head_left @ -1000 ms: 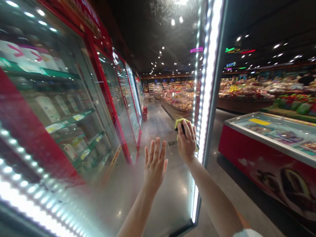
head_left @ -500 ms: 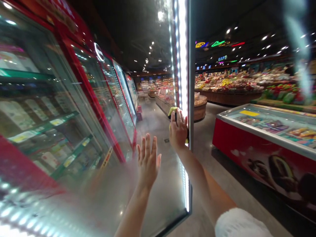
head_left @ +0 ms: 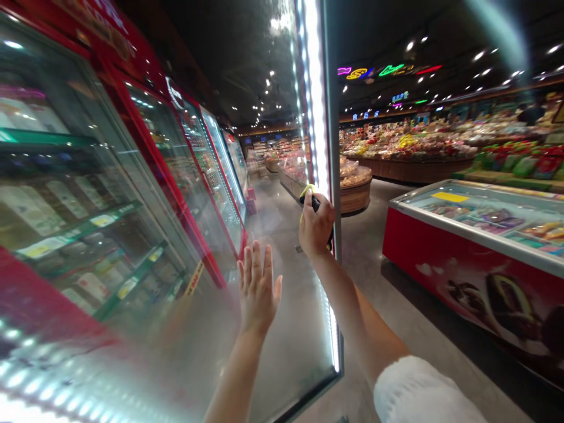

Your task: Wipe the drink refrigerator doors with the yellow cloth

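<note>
A glass door (head_left: 282, 329), fogged over its lower part, stands in front of me with a bright LED strip (head_left: 315, 100) along its right edge. My left hand (head_left: 259, 288) lies flat against the pane, fingers stretched out and nothing in it. At the lit edge, my right hand (head_left: 316, 226) is closed round a bunched black-and-yellow cloth (head_left: 307, 190). Only bits of the cloth show past the fingers; the palm hides the rest. The cloth is at the pane beside the light strip.
On the left, red-framed fridges (head_left: 145, 153) with stocked shelves run into the distance. To the right stands a red chest freezer (head_left: 423, 241) with packages under its glass top. Round wooden displays (head_left: 356, 194) heaped with goods lie beyond the door's edge.
My right hand's fingers have gone from spread over the cloth to curled round it, with the cloth bunched up. The left hand stays flat on the glass. The view has shifted slightly.
</note>
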A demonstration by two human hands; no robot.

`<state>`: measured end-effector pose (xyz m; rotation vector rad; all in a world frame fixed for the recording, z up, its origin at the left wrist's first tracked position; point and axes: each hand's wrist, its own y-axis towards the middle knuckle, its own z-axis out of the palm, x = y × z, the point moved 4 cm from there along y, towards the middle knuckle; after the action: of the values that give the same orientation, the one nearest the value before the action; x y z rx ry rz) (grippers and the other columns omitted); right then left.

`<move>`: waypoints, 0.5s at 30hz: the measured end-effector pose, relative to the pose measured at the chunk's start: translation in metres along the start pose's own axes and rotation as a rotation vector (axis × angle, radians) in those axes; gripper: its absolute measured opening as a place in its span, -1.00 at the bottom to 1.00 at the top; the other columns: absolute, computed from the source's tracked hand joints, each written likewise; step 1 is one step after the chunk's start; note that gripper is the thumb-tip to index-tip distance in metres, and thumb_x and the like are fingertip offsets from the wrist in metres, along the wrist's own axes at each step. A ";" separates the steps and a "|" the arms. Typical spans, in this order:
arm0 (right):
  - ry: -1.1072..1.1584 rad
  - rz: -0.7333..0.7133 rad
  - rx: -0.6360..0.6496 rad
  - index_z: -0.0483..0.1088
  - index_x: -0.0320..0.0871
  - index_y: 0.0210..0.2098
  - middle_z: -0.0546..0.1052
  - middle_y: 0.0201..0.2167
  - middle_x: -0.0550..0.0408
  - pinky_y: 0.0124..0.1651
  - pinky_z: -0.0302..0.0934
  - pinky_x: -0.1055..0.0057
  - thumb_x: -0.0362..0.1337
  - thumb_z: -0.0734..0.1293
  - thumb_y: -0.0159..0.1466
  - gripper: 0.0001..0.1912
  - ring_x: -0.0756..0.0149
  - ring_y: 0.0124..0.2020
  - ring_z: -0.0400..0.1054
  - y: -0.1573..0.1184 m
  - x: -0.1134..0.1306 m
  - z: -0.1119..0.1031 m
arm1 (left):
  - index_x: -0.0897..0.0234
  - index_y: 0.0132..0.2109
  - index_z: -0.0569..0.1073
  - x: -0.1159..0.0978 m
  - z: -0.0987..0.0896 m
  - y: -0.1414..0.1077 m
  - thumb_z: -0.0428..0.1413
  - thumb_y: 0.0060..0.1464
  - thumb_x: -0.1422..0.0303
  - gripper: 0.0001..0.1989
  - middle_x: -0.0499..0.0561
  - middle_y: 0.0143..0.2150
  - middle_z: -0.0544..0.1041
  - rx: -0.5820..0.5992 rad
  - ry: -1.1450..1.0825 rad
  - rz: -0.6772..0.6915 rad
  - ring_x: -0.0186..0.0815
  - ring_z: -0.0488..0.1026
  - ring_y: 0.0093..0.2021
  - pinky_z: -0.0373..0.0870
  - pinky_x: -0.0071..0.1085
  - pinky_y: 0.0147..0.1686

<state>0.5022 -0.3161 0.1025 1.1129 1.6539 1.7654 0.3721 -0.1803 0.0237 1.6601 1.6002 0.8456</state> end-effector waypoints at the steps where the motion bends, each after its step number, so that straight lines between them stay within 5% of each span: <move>1: -0.003 0.000 -0.012 0.40 -0.10 0.28 0.47 0.15 -0.19 0.15 0.23 0.13 -0.30 0.15 0.48 -0.56 0.06 0.12 0.34 0.000 0.000 0.000 | 0.11 0.53 -0.33 0.001 0.001 0.000 0.22 0.19 0.43 0.04 0.20 0.56 -0.12 0.003 0.004 -0.003 0.02 -0.20 0.54 0.01 0.14 0.44; 4: 0.016 -0.037 -0.015 0.43 -0.12 0.25 0.52 0.11 -0.16 0.09 0.24 0.21 -0.30 0.19 0.47 -0.59 0.10 0.09 0.39 -0.031 -0.009 -0.006 | 0.11 0.53 -0.33 0.004 0.003 -0.003 0.21 0.20 0.42 0.03 0.21 0.56 -0.11 0.007 0.011 -0.001 0.02 -0.19 0.54 0.03 0.13 0.44; 10: 0.110 -0.052 0.020 0.49 -0.13 0.16 0.58 0.04 -0.13 0.09 0.31 0.24 -0.32 0.20 0.47 -0.65 0.16 0.09 0.45 -0.140 -0.039 -0.024 | 0.11 0.53 -0.31 0.007 0.007 -0.016 0.16 0.23 0.43 -0.03 0.20 0.57 -0.14 0.027 -0.012 -0.034 0.02 -0.19 0.54 0.01 0.13 0.44; 15: 0.249 0.079 0.011 0.53 -0.14 0.12 0.56 0.03 -0.16 0.12 0.37 0.14 -0.27 0.16 0.48 -0.63 0.14 0.09 0.45 -0.129 -0.040 -0.012 | 0.11 0.53 -0.31 0.009 0.008 -0.022 0.17 0.23 0.43 -0.01 0.21 0.56 -0.12 0.037 -0.007 -0.038 0.02 -0.20 0.55 0.00 0.14 0.44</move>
<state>0.4914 -0.3347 -0.0310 1.0083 1.7851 2.0168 0.3672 -0.1712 0.0012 1.6518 1.6465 0.7946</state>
